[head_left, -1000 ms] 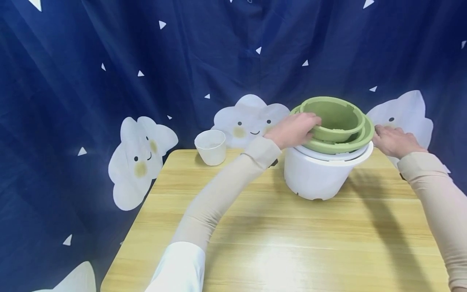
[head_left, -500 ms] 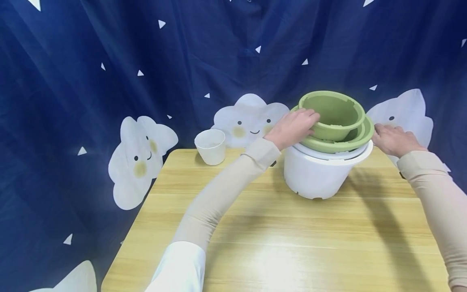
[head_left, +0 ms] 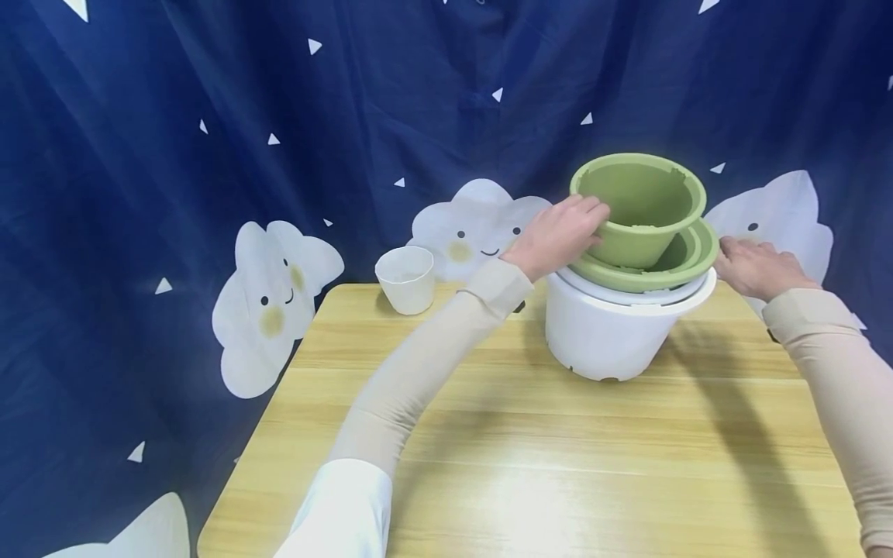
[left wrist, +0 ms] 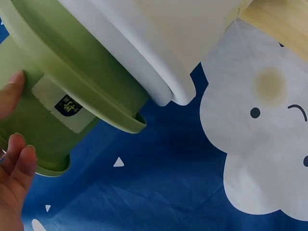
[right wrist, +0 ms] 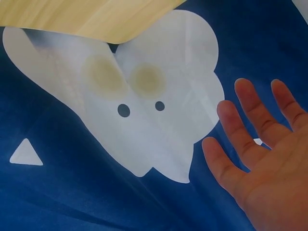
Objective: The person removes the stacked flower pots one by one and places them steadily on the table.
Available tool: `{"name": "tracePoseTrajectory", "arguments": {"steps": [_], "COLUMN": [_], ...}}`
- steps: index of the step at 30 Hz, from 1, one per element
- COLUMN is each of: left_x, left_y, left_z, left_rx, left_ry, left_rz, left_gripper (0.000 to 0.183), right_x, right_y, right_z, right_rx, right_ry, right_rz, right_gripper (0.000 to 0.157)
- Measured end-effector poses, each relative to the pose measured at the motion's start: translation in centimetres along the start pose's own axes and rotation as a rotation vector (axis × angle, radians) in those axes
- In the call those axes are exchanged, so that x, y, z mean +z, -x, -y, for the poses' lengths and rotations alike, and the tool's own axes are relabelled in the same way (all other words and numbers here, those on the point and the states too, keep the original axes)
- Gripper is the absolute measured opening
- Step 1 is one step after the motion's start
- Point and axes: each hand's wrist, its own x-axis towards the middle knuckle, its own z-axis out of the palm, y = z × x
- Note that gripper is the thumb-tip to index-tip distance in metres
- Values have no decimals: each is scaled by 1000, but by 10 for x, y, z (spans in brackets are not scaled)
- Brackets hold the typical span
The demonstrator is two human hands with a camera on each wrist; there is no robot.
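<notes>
At the right back of the table, a white flowerpot [head_left: 593, 337] carries a nested stack. A second white rim shows inside it, topped by a wide green flowerpot [head_left: 621, 279]. The smaller green flowerpot [head_left: 638, 194] stands partly out of that one, raised and tilted. My left hand [head_left: 558, 236] holds this smaller pot by its left side near the rim. Thumb and fingers are around its wall in the left wrist view, beside a paper label [left wrist: 67, 106]. My right hand [head_left: 760, 270] hovers right of the wide green rim, its fingers [right wrist: 250, 115] spread and holding nothing.
A small white cup-like pot [head_left: 408, 294] stands at the back left of the wooden table [head_left: 502, 434]. Behind the table's back edge hangs a dark blue curtain [head_left: 418, 93] printed with clouds and triangles.
The smaller green flowerpot has risen in my left hand, and more of its wall shows above the wide green pot. The right hand has stayed almost in place.
</notes>
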Motion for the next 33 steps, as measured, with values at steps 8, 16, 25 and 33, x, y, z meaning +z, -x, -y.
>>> {"name": "tracePoseTrajectory", "arguments": {"steps": [8, 16, 25, 33], "left_x": [-9, -20, -32, -35], "left_y": [3, 7, 14, 28], "left_z": [6, 14, 30, 53], "left_rx": [-16, -67, -105, -152], "left_ry": [18, 79, 113, 135], "left_rz": [-57, -151, -238, -288], "left_gripper": [31, 30, 30, 25], "right_x": [3, 4, 5, 3], "right_y": [-1, 0, -2, -4], "right_z": [-2, -3, -4, -4], "right_rx": [7, 9, 9, 6], "right_ry": [1, 0, 5, 12], "right_rz": [16, 16, 14, 7], "right_gripper": [85, 85, 86, 86]}}
